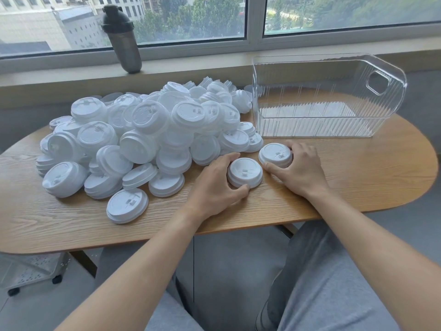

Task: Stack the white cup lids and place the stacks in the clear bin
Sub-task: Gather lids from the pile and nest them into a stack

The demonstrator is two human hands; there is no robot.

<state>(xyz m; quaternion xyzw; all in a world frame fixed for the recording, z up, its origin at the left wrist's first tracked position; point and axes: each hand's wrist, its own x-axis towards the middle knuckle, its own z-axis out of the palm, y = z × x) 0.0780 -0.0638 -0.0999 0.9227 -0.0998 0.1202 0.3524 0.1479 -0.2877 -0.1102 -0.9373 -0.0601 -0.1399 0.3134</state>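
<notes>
- Two bare forearms reaching up from the lower edge of the frame, converging toward the centre.
- Left hand (216,181) just left of centre, palm down, fingers and thumb curled round the rim of a white lid (244,172), thumb at its near edge.
- Right hand (299,167) just right of centre, palm down, fingers curved round the far side of a second lid (275,155), thumb at its near side.
- Both wrists low and straight.
- Grey-trousered thighs along the bottom of the frame.
</notes>
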